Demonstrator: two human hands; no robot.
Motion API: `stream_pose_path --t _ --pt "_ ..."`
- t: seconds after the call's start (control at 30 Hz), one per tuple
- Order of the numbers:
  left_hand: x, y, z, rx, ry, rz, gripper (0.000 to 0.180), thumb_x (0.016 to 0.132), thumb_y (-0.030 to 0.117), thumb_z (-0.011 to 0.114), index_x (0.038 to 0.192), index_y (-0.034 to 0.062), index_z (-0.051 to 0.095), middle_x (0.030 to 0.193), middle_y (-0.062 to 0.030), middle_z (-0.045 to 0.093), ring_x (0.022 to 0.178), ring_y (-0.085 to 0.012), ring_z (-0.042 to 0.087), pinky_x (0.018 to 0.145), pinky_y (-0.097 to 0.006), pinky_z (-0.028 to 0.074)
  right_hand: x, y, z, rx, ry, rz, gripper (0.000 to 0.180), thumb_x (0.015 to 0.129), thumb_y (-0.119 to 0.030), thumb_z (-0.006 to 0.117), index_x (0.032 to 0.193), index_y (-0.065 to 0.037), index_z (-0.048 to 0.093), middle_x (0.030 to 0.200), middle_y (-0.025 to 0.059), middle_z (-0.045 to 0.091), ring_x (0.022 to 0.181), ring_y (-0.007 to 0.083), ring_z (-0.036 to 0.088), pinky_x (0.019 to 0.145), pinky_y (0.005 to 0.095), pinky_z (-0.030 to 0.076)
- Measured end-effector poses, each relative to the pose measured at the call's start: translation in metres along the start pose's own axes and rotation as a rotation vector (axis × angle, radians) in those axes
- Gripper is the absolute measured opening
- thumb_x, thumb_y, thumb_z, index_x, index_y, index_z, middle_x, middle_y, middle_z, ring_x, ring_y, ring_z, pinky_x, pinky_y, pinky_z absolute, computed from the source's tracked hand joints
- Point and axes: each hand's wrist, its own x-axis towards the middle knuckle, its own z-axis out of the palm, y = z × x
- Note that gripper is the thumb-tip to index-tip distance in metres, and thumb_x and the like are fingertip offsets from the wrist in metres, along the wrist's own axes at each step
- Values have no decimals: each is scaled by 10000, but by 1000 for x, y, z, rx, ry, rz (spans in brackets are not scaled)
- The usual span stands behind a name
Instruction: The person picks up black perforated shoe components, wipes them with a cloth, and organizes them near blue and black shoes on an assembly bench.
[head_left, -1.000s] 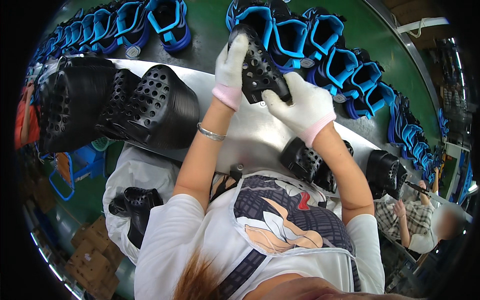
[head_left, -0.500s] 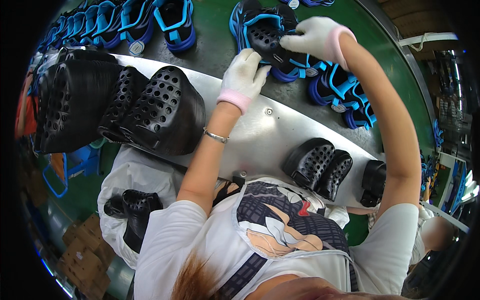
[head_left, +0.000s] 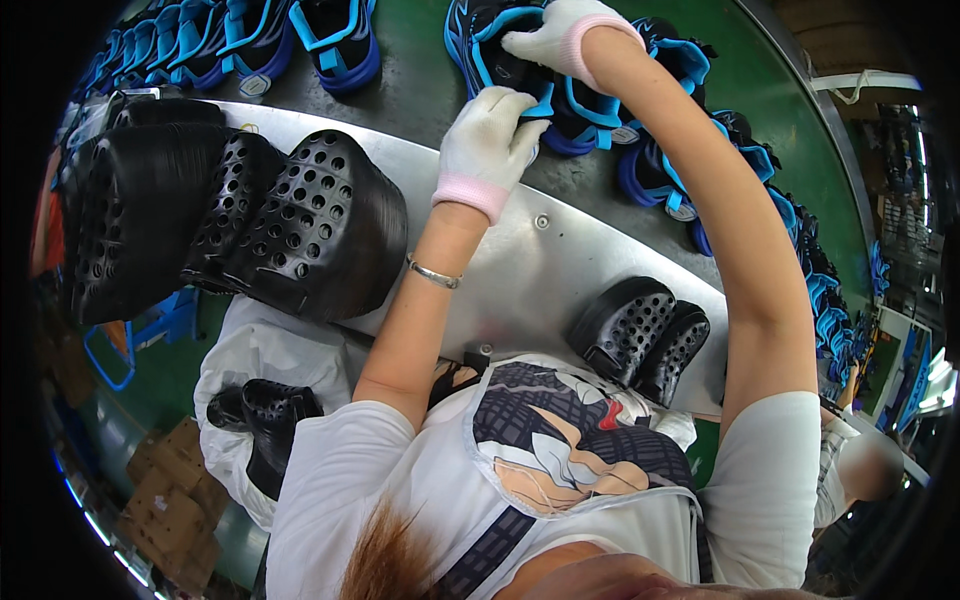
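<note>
A black and blue sneaker (head_left: 462,42) stands on the dark belt ahead of me. My left hand (head_left: 487,140), in a white glove with a pink cuff, pinches its heel end between thumb and fingers. My gloved right hand (head_left: 565,42) is closed at the shoe's collar, its thumb inside the opening; its other fingertips are partly hidden. Inside the opening, a black shoe insert (head_left: 508,70) shows below that thumb. Another sneaker (head_left: 580,125) stands close on the right, under my right wrist.
On the metal ledge (head_left: 500,270) lie large nested stacks of black perforated inserts (head_left: 320,215) at left and smaller ones (head_left: 630,325) at right. More sneakers (head_left: 335,45) line the belt. A white bag (head_left: 265,340) holding inserts hangs below. Another person (head_left: 840,470) is at far right.
My right hand has moved left and away from me, over the sneaker. The insert, before sticking out of the shoe, now sits deeper in it. My left hand has barely shifted.
</note>
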Motion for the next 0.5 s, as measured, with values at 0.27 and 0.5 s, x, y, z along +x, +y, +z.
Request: stream_pose_path --t 0.27,0.5 --pt "29 27 -18 403 -482 -327 258 865 295 649 1020 92 687 1075 -106 680 960 -338 662 816 -442 541 24 -17 60 -53 81 39 395 907 -387 521 1040 -80 731 1054 171 701 949 336 691 832 438 556" --pt "72 28 0 556 -808 -504 386 839 407 610 1026 88 718 1012 -162 706 920 -322 675 827 -401 544 69 4 71 29 59 -16 458 897 -444 571 1075 -42 698 1041 212 688 935 368 676 831 445 550"
